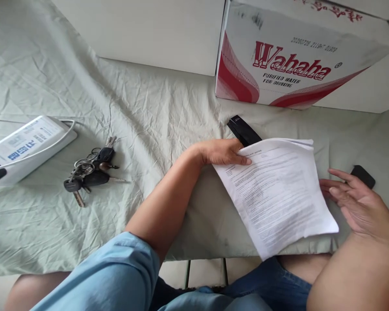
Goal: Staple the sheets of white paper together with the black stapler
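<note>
Wrinkled pale-green cloth [142, 108] is covering the counter, with a white wall and a printed water carton [291, 56] standing at one o'clock. The left hand [225, 152] is pinching the upper left corner of a thin sheaf of printed sheets [278, 194], thumb on top and fingers hidden beneath. The sheets are lying near the centre of the view, tilted, their lower corner overhanging the counter edge at five o'clock. A black stapler [243, 129] is lying just beyond the held corner, at twelve o'clock from it, partly covered by the paper. The right hand [356, 203] is hovering open and empty at three o'clock of the sheets, fingers spread, near their right edge; whether it is touching them cannot be told. A small black object [363, 175] is sitting just past its fingertips. Keys [90, 172] and a white device [26, 147] are resting well apart at nine o'clock.

Judged from appearance, the sheaf is light, limp and easily creased; gripping at a corner, with support from the opposite edge, looks advisable.
</note>
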`<state>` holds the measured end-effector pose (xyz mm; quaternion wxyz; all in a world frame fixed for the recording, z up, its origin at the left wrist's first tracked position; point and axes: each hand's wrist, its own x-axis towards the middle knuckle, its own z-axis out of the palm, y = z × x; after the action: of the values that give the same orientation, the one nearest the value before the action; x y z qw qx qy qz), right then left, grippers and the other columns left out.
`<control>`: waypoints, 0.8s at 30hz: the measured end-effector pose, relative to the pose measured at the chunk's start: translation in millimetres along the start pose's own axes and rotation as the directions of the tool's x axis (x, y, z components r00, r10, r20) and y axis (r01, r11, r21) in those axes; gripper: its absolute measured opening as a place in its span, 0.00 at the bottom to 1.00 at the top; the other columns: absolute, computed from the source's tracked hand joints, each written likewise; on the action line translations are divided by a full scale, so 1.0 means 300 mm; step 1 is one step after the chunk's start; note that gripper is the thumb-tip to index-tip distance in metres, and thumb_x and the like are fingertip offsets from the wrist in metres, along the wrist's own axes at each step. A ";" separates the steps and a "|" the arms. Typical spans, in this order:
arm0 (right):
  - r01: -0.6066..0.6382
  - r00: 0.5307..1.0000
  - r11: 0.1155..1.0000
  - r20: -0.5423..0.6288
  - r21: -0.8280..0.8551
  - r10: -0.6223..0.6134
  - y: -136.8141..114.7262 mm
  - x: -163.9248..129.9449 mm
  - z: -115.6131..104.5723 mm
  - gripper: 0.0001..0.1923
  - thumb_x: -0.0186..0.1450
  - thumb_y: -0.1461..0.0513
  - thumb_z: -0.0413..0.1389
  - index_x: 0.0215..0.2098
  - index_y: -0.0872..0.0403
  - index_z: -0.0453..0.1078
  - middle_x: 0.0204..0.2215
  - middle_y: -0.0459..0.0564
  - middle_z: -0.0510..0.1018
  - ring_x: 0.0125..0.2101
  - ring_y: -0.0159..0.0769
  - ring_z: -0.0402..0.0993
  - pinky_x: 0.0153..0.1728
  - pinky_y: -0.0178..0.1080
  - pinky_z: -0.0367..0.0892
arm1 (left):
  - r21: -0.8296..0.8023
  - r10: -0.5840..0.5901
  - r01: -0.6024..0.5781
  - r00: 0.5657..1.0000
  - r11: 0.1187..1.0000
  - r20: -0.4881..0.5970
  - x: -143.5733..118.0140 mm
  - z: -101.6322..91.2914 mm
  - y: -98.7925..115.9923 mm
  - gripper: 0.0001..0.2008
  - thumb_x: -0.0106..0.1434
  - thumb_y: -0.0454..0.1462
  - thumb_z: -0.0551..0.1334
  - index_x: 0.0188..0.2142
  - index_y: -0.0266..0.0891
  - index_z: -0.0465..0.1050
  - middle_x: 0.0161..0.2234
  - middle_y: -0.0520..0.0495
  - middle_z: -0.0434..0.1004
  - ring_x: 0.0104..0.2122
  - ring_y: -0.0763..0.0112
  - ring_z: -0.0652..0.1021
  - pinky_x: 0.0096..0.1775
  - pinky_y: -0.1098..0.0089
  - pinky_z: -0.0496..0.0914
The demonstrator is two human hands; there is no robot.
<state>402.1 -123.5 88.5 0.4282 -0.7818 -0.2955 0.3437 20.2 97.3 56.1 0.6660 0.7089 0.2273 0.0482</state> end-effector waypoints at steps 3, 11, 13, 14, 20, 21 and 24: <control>0.009 0.988 0.998 0.153 -0.065 0.001 -0.002 -0.024 0.047 0.42 0.43 0.48 0.89 0.56 0.39 0.91 0.41 0.52 0.94 0.44 0.48 0.92 0.42 0.39 0.87 | 0.024 -0.017 0.015 0.994 1.000 0.104 0.002 0.002 0.008 0.18 0.68 0.50 0.76 0.30 0.41 0.83 0.32 0.47 0.88 0.31 0.64 0.82 0.35 0.66 0.74; 0.086 0.957 0.996 0.281 -0.021 -0.077 0.016 -0.077 0.233 0.21 0.65 0.40 0.79 0.45 0.42 0.91 0.39 0.46 0.93 0.38 0.43 0.89 0.48 0.43 0.87 | 0.097 -0.099 0.088 0.989 0.991 0.109 -0.004 0.006 0.028 0.14 0.71 0.45 0.75 0.32 0.39 0.84 0.31 0.50 0.86 0.31 0.68 0.82 0.34 0.69 0.73; 0.028 0.959 0.998 0.285 -0.049 -0.013 0.019 -0.066 0.233 0.24 0.63 0.37 0.79 0.42 0.44 0.91 0.36 0.46 0.93 0.36 0.43 0.89 0.45 0.43 0.87 | 0.047 -0.046 0.045 0.999 0.998 0.017 0.003 0.009 0.022 0.10 0.74 0.41 0.72 0.36 0.39 0.85 0.33 0.50 0.86 0.33 0.70 0.82 0.35 0.71 0.73; -0.010 0.957 0.998 0.288 -0.058 0.026 0.020 -0.059 0.229 0.26 0.61 0.36 0.80 0.42 0.44 0.90 0.36 0.46 0.93 0.34 0.43 0.89 0.44 0.43 0.87 | 0.005 -0.021 0.021 0.998 1.000 -0.065 0.010 0.011 0.016 0.10 0.76 0.40 0.70 0.37 0.38 0.85 0.33 0.49 0.86 0.32 0.72 0.81 0.34 0.72 0.73; -0.106 0.953 0.993 0.282 -0.048 0.115 0.033 -0.032 0.209 0.31 0.54 0.34 0.83 0.40 0.46 0.89 0.35 0.48 0.93 0.32 0.43 0.89 0.36 0.42 0.87 | 0.087 0.172 -0.161 0.654 0.983 -0.737 0.079 0.014 -0.064 0.14 0.84 0.42 0.63 0.39 0.41 0.79 0.34 0.46 0.85 0.33 0.70 0.82 0.42 0.67 0.79; -0.104 0.953 0.994 0.281 -0.044 0.112 0.037 -0.031 0.209 0.31 0.54 0.34 0.83 0.40 0.47 0.89 0.36 0.48 0.93 0.32 0.43 0.89 0.36 0.42 0.86 | 0.213 0.270 -0.165 0.573 0.963 -0.774 0.088 0.014 -0.079 0.12 0.83 0.43 0.65 0.42 0.42 0.81 0.39 0.45 0.88 0.41 0.66 0.86 0.49 0.63 0.81; -0.099 0.956 0.994 0.272 -0.038 0.105 0.046 -0.026 0.212 0.30 0.56 0.36 0.83 0.41 0.47 0.89 0.36 0.47 0.93 0.32 0.42 0.89 0.36 0.42 0.86 | 0.509 0.487 -0.138 0.575 0.850 -0.657 0.107 0.021 -0.111 0.12 0.80 0.47 0.70 0.56 0.46 0.86 0.65 0.39 0.87 0.67 0.51 0.83 0.72 0.47 0.76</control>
<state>349.5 -105.9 53.4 0.3555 -0.7461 -0.3153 0.4664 42.7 104.1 15.8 0.3239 0.7698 0.3599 0.4159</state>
